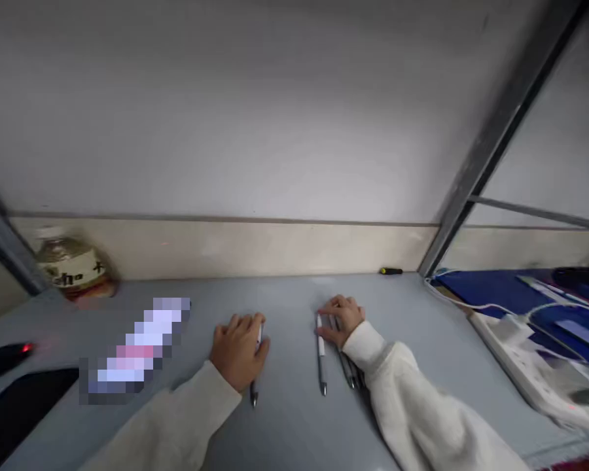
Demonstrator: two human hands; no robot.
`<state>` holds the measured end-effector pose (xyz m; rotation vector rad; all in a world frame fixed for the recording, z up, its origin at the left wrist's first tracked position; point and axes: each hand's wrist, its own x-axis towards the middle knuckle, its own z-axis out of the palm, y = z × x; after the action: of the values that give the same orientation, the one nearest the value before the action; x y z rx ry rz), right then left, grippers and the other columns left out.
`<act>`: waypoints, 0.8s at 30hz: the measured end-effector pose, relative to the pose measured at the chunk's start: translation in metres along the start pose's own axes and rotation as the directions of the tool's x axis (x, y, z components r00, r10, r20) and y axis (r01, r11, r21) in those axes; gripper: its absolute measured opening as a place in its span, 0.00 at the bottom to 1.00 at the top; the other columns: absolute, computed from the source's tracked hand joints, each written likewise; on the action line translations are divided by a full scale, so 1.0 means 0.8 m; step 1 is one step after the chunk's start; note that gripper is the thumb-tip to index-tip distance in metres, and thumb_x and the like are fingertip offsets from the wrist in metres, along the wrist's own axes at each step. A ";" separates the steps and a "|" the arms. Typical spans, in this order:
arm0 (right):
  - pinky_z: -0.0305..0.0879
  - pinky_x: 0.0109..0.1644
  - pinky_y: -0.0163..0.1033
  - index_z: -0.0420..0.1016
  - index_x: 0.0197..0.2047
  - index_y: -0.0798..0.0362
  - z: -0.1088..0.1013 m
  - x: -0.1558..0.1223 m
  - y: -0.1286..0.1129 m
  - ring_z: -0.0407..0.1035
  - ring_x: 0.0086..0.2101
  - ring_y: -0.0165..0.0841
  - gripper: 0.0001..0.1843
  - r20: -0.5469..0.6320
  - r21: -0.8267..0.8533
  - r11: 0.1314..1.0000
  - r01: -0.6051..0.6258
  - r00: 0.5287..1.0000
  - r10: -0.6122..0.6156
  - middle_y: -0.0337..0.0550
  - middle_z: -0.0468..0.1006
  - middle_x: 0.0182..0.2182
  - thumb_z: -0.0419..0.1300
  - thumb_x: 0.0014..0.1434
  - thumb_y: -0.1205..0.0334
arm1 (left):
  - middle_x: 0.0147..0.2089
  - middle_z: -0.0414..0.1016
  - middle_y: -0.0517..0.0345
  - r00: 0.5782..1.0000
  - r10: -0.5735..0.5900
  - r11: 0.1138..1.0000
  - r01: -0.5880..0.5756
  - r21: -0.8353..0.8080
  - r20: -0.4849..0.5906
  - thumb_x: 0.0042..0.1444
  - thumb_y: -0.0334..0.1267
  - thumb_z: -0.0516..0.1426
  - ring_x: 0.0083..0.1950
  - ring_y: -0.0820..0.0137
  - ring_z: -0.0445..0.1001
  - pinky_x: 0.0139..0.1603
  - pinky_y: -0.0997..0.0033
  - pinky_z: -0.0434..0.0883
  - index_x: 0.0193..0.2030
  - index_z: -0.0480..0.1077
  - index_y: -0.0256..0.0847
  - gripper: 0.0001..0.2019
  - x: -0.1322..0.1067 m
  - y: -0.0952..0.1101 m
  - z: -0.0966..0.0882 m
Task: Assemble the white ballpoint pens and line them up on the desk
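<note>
Long, off-white sleeves of thick, soft-looking cloth cover both arms. The left sleeve (169, 422) looks greyer and fairly smooth, ending in a plain left cuff (224, 379) with a straight edge at the wrist. The right sleeve (422, 412) looks paler and bulkier, with rounded folds; its right cuff (364, 343) is a snug band set off by a crease or seam. The left hand (240, 350) and right hand (344, 320) are bare.

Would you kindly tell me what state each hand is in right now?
Left hand: curled over a pen; whether it grips cannot be told.
Right hand: thumb and finger at the far end of another pen; grip cannot be told.
</note>
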<state>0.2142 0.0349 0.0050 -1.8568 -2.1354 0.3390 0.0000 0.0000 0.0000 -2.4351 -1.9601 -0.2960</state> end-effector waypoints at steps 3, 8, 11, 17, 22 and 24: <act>0.48 0.44 0.43 0.77 0.43 0.45 0.000 -0.003 0.000 0.57 0.46 0.42 0.20 0.003 -0.001 1.000 0.017 1.000 -0.017 0.45 0.70 0.43 0.67 0.42 0.57 | 0.45 0.73 0.50 1.000 0.008 1.000 -0.008 0.012 0.004 0.57 0.36 0.46 0.49 0.57 0.65 0.43 0.59 0.57 0.47 0.64 0.41 0.13 -0.001 0.002 -0.003; 0.48 0.43 0.43 0.77 0.42 0.45 0.001 -0.006 -0.001 0.58 0.45 0.42 0.19 -0.036 0.006 1.000 0.024 0.999 -0.024 0.45 0.70 0.43 0.66 0.44 0.59 | 0.45 0.73 0.50 1.000 0.014 1.000 -0.014 -0.001 -0.003 0.56 0.36 0.47 0.49 0.58 0.66 0.43 0.58 0.57 0.47 0.64 0.41 0.13 -0.003 0.004 -0.006; 0.48 0.43 0.42 0.78 0.40 0.46 0.001 -0.008 -0.003 0.58 0.44 0.41 0.18 -0.039 0.023 0.998 0.051 0.998 -0.050 0.45 0.71 0.41 0.66 0.44 0.55 | 0.44 0.74 0.49 1.000 0.009 1.000 -0.009 -0.005 0.006 0.56 0.35 0.47 0.49 0.57 0.67 0.43 0.57 0.57 0.47 0.64 0.40 0.13 -0.004 0.005 -0.008; 0.48 0.42 0.43 0.78 0.39 0.45 -0.002 -0.009 -0.003 0.58 0.44 0.42 0.21 -0.006 -0.022 0.998 0.053 0.999 -0.053 0.45 0.71 0.41 0.69 0.38 0.55 | 0.40 0.75 0.50 0.999 0.027 1.000 -0.027 0.011 0.019 0.53 0.32 0.48 0.47 0.59 0.69 0.43 0.57 0.57 0.47 0.63 0.41 0.14 -0.003 0.006 -0.011; 0.48 0.42 0.43 0.77 0.40 0.46 -0.010 -0.008 0.000 0.58 0.45 0.43 0.21 -0.006 -0.060 0.998 -0.001 1.000 0.001 0.46 0.70 0.42 0.68 0.39 0.57 | 0.39 0.75 0.50 0.999 0.026 1.000 -0.026 0.010 0.022 0.52 0.31 0.48 0.46 0.59 0.70 0.42 0.57 0.58 0.47 0.62 0.40 0.14 -0.005 0.005 -0.010; 0.48 0.42 0.43 0.77 0.41 0.47 -0.012 -0.007 0.001 0.58 0.45 0.43 0.21 0.009 -0.070 0.997 -0.017 1.000 0.018 0.46 0.70 0.42 0.68 0.39 0.59 | 0.39 0.75 0.50 0.999 0.029 1.000 -0.029 0.006 0.022 0.51 0.30 0.48 0.46 0.59 0.70 0.42 0.57 0.58 0.46 0.62 0.40 0.14 -0.005 0.005 -0.011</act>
<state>0.2190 0.0291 0.0134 -1.9165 -2.1644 0.2808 0.0018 -0.0061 0.0083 -2.4710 -1.9287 -0.2639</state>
